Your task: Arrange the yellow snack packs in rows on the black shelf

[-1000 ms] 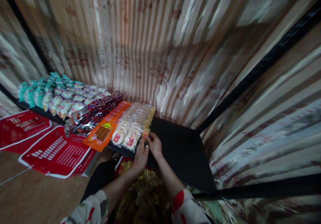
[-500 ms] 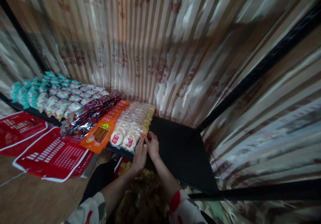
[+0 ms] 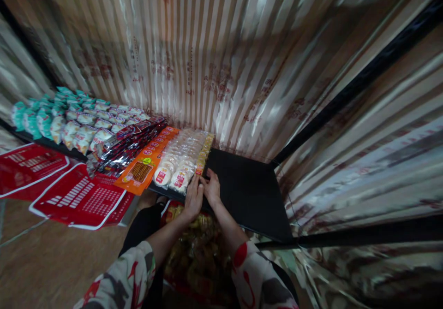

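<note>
On a black shelf (image 3: 249, 189), a narrow row of small yellow packets (image 3: 206, 148) runs from front to back beside clear-wrapped round white snacks (image 3: 180, 178). My left hand (image 3: 194, 197) rests at the front corner of these snacks, fingers stretched and touching the front end of the yellow row. Against the right side of that end is my right hand (image 3: 212, 189), its fingers slightly bent and apart, the thumb close to my left fingertips. The front packet is partly covered by my fingers.
Left along the shelf lie an orange snack pack (image 3: 143, 166), dark shiny packets (image 3: 122, 147), white packets (image 3: 83, 136) and teal packets (image 3: 43, 120). Red printed bags (image 3: 83, 198) hang in front. Below my arms sits a heap of golden wrapped items (image 3: 197, 253). Striped sheeting (image 3: 194, 60) closes the back.
The view has tipped down a little, so the shelf and goods appear higher. Both hands stay at the front of the yellow row, with barely any shift in the fingers.
</note>
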Action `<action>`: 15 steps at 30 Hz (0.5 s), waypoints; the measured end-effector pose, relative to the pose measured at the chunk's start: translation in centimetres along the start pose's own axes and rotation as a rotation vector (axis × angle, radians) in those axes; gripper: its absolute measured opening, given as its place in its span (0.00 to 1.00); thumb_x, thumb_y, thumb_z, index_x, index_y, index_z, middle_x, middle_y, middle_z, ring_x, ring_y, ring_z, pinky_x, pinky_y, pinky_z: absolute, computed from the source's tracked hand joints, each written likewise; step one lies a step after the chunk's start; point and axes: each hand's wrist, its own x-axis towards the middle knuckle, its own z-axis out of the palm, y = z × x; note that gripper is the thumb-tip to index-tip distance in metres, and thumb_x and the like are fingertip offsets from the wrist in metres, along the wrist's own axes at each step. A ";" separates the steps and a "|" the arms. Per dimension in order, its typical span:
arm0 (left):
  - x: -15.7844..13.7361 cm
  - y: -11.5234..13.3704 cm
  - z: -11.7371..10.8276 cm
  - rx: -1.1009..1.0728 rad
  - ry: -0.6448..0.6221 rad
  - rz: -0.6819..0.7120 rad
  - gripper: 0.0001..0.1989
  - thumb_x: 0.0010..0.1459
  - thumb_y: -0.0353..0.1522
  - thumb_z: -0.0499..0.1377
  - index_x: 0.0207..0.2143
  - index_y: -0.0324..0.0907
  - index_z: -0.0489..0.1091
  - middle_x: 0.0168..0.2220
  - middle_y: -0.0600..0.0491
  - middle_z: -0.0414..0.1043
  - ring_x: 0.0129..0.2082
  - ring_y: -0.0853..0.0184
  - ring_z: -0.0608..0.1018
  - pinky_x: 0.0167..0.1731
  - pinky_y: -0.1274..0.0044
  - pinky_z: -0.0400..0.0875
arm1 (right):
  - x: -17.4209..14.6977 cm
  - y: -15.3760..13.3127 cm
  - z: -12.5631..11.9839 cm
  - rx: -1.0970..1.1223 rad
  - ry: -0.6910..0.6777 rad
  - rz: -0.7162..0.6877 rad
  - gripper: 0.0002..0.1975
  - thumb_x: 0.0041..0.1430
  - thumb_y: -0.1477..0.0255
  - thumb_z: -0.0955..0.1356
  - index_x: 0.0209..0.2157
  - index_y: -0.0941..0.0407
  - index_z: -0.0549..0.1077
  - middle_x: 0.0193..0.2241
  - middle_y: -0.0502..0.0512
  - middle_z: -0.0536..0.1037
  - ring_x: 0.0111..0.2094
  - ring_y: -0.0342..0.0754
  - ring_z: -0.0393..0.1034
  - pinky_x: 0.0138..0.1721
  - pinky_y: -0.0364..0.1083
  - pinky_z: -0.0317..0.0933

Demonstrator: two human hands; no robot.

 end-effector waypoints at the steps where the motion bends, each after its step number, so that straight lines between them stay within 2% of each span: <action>1: -0.2 0.1 -0.2 0.023 0.017 0.016 0.23 0.60 0.35 0.45 0.56 0.36 0.60 0.60 0.43 0.57 0.61 0.63 0.58 0.61 0.66 0.49 | -0.4 -0.1 -0.3 0.003 0.010 -0.005 0.23 0.50 0.70 0.66 0.49 0.61 0.68 0.44 0.65 0.71 0.43 0.52 0.69 0.38 0.47 0.68; 5: -2.1 0.5 -1.2 0.156 0.052 0.063 0.18 0.58 0.31 0.46 0.48 0.37 0.66 0.49 0.44 0.69 0.51 0.62 0.69 0.54 0.65 0.61 | -3.0 -0.7 -2.1 0.030 0.050 -0.034 0.20 0.54 0.67 0.63 0.47 0.61 0.68 0.43 0.64 0.71 0.41 0.49 0.69 0.34 0.45 0.68; 8: -4.6 0.3 -2.1 0.222 0.011 0.128 0.15 0.54 0.25 0.46 0.41 0.38 0.69 0.40 0.47 0.72 0.44 0.64 0.72 0.49 0.68 0.66 | -6.0 -0.8 -3.5 0.053 0.048 -0.056 0.18 0.57 0.65 0.61 0.45 0.60 0.69 0.39 0.61 0.74 0.36 0.46 0.70 0.32 0.43 0.66; 12: -8.5 -0.5 -3.3 0.320 -0.081 0.274 0.16 0.50 0.22 0.48 0.39 0.38 0.70 0.46 0.45 0.68 0.49 0.63 0.68 0.52 0.68 0.63 | -11.2 -0.1 -5.1 -0.046 -0.064 -0.113 0.15 0.59 0.66 0.59 0.40 0.59 0.71 0.31 0.57 0.77 0.31 0.45 0.71 0.34 0.43 0.65; 15: -11.2 -1.5 -3.8 0.406 -0.237 0.261 0.19 0.51 0.22 0.48 0.43 0.39 0.70 0.49 0.45 0.67 0.51 0.63 0.67 0.54 0.69 0.62 | -15.2 1.1 -5.7 -0.184 -0.206 -0.150 0.14 0.59 0.68 0.59 0.37 0.56 0.73 0.33 0.55 0.78 0.35 0.46 0.72 0.40 0.43 0.63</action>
